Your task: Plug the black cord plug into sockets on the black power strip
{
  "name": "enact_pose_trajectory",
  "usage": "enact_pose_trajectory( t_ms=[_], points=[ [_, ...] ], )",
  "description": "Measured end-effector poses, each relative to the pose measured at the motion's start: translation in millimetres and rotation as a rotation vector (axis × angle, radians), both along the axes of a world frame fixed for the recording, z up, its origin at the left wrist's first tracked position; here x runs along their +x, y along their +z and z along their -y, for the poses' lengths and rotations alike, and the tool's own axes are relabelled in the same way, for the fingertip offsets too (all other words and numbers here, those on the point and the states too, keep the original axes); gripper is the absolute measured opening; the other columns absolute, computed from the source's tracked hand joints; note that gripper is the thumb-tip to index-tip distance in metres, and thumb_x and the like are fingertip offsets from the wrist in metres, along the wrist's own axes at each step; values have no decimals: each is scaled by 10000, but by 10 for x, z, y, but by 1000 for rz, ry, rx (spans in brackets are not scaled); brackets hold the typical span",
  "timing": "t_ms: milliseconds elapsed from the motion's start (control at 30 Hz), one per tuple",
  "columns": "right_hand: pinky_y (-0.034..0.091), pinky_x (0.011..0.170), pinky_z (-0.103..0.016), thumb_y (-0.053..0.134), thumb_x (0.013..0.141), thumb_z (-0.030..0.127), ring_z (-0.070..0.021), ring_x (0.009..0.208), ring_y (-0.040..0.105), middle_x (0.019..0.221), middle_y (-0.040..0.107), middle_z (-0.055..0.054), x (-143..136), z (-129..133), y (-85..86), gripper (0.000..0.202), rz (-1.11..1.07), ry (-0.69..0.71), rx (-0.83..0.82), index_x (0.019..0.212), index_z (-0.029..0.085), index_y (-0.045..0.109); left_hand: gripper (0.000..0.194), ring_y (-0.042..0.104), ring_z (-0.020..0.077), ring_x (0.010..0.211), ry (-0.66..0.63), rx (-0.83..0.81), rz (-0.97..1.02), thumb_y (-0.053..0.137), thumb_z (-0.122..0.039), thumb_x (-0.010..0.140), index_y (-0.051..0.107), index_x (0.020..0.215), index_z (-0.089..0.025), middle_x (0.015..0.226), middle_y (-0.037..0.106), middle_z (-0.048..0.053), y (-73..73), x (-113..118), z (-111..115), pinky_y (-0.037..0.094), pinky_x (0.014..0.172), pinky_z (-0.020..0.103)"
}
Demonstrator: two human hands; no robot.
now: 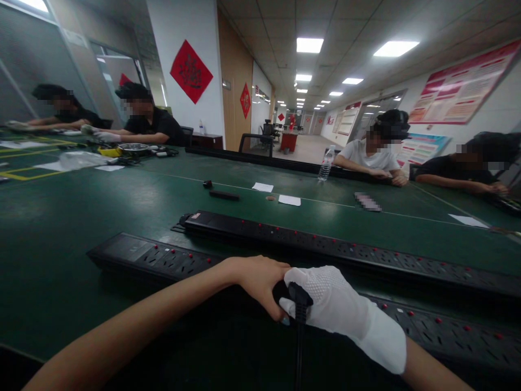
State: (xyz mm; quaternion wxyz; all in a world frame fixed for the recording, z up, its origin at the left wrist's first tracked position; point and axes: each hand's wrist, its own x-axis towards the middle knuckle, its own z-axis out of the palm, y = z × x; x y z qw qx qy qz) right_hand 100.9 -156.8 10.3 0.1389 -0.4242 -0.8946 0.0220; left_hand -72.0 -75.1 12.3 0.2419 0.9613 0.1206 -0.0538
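Two hands (260, 279) (331, 296), one gloved, hold one plug (300, 295).

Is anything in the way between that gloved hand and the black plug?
No, nothing visible: the gloved right hand holds the black plug directly. The bare left hand is close beside the plug, but not between them.

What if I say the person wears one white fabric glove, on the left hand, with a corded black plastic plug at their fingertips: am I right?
Not quite: the white fabric glove is on the right hand, as the head view shows. You're right about the corded black plastic plug.
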Motion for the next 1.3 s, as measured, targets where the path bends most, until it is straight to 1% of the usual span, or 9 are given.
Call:
enact_pose_trajectory(
  t_ms=[133, 267, 400, 533, 733, 933, 1067, 1200, 1300],
  points=[
    [316, 505, -230, 485, 754, 365, -94, 527, 452, 654, 551, 5, 3, -9, -4, 188, 17, 10, 19, 779, 184, 531, 698, 516, 232, 1011, 7, -19, -28, 624, -546, 592, 416, 1188, -249, 1173, 497, 44, 23, 4, 5, 416, 835, 342],
    [351, 527, -226, 524, 710, 377, -98, 562, 479, 685, 557, 4, 35, -1, 55, 210, -7, 58, -59, 790, 183, 526, 663, 508, 238, 1026, -2, -18, -22, 631, -536, 588, 449, 1157, -246, 1185, 489, 46, 38, 9, 14, 413, 838, 344],
    [364, 552, -233, 538, 680, 325, -109, 605, 494, 728, 563, 3, 53, 34, 122, 198, -1, 55, -122, 823, 190, 511, 686, 511, 241, 1018, -2, -15, -31, 625, -529, 595, 425, 1181, -234, 1175, 495, 52, 49, 7, 23, 417, 831, 345],
    [347, 545, -229, 507, 696, 271, -100, 593, 477, 730, 560, 8, 49, 58, 142, 148, -12, 65, -129, 822, 195, 498, 700, 510, 241, 1019, -2, -7, -21, 629, -521, 591, 403, 1191, -240, 1176, 494, 53, 57, 10, 29, 422, 825, 346],
    [356, 560, -238, 515, 718, 394, -109, 612, 495, 757, 573, -14, 42, 28, 78, 229, -29, 55, -75, 812, 186, 524, 699, 518, 243, 1009, 11, -13, -32, 633, -532, 580, 417, 1182, -250, 1171, 494, 52, 37, 16, 19, 427, 816, 359],
    [324, 524, -225, 466, 781, 378, -94, 559, 464, 698, 563, 7, 10, -3, 4, 192, 3, 1, -17, 791, 197, 530, 649, 523, 237, 999, 8, -13, -17, 636, -532, 583, 460, 1137, -243, 1152, 507, 49, 16, 3, 11, 433, 809, 349],
    [326, 530, -227, 459, 781, 381, -94, 554, 460, 688, 559, 2, 14, -5, -6, 203, 0, 5, -7, 794, 191, 527, 655, 523, 236, 997, 8, -10, -12, 635, -540, 581, 460, 1139, -244, 1153, 510, 44, 11, 5, 11, 434, 808, 345],
    [354, 566, -232, 498, 743, 395, -104, 604, 493, 727, 567, -2, 48, 7, 36, 227, -36, 59, -69, 831, 187, 525, 689, 513, 244, 1019, 11, -9, -18, 623, -552, 588, 430, 1173, -243, 1184, 496, 46, 28, 6, 13, 423, 829, 358],
    [365, 585, -231, 516, 723, 362, -106, 636, 504, 748, 570, 1, 64, 22, 78, 210, -58, 79, -111, 842, 188, 519, 699, 511, 243, 1021, 3, -14, -36, 615, -552, 599, 412, 1192, -242, 1199, 485, 49, 44, 4, 15, 424, 823, 354]
  ],
)
